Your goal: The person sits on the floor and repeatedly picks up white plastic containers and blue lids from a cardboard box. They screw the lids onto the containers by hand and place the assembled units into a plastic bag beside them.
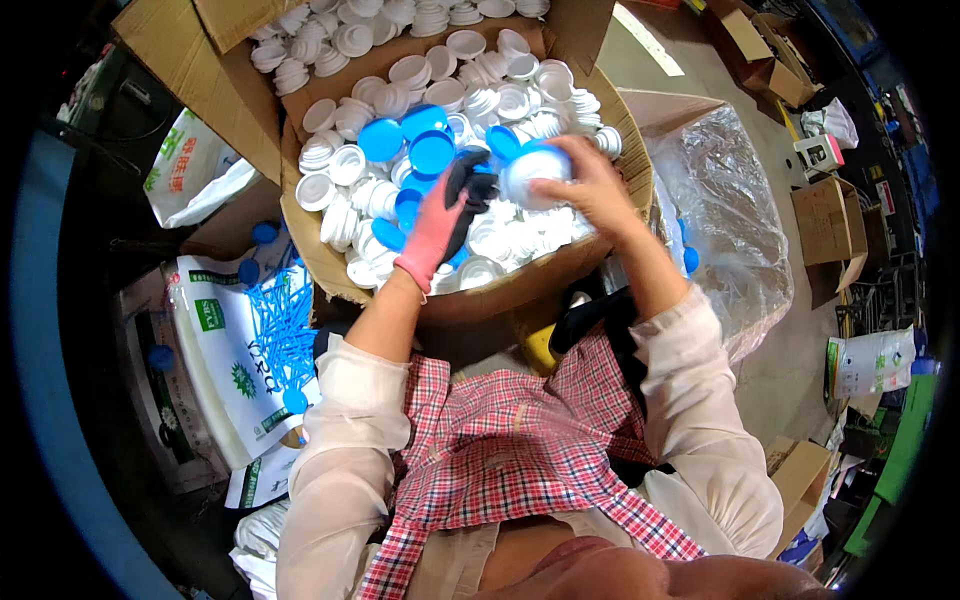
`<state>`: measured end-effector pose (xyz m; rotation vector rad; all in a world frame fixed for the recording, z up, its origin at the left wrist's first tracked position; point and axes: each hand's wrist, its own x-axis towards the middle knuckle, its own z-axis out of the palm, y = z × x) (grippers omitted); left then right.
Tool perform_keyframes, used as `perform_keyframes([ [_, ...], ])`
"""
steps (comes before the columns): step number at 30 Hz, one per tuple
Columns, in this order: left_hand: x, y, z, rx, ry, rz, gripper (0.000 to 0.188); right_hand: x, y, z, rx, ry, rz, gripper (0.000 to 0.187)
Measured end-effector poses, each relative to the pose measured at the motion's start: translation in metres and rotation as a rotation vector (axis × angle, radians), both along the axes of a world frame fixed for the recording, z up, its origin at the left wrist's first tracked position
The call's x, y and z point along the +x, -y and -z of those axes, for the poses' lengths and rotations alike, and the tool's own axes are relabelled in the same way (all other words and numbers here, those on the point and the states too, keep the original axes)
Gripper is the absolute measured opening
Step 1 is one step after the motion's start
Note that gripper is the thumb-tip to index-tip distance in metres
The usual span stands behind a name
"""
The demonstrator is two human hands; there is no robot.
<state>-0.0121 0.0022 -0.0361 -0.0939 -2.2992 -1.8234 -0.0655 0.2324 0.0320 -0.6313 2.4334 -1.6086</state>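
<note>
My right hand, bare and smeared by motion, grips a round white plastic piece over the carton. Close to its left is my left hand in a pink and black glove. Its dark fingers are curled, and what they may hold is hidden. Beneath both hands, a large cardboard carton is filled with ribbed white plastic pieces. Several round blue lids lie on top of them, around my left hand.
Behind stands another carton holding more white pieces. To the right is a box lined with clear plastic. Thin blue sticks lie on a white printed bag at the left. Cardboard boxes stand along the far right.
</note>
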Motion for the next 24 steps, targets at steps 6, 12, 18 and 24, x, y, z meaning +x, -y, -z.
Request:
perform_keyframes([
  [6,-0.022,0.079,-0.006,-0.507,0.208,-0.272,0.045,-0.047,-0.229,0.087,0.549,-0.32,0.872,0.069],
  [12,-0.043,0.036,0.049,-1.073,0.474,-0.124,0.066,0.005,-0.341,0.21,0.853,0.217,0.86,0.053],
  [18,-0.028,0.061,0.045,-1.133,0.545,-0.029,0.042,-0.017,-0.204,0.094,0.528,-0.425,0.556,0.025],
  [24,-0.009,0.046,-0.016,0.615,0.351,-0.144,0.052,-0.011,-0.023,0.056,0.506,-0.246,-0.259,0.019],
])
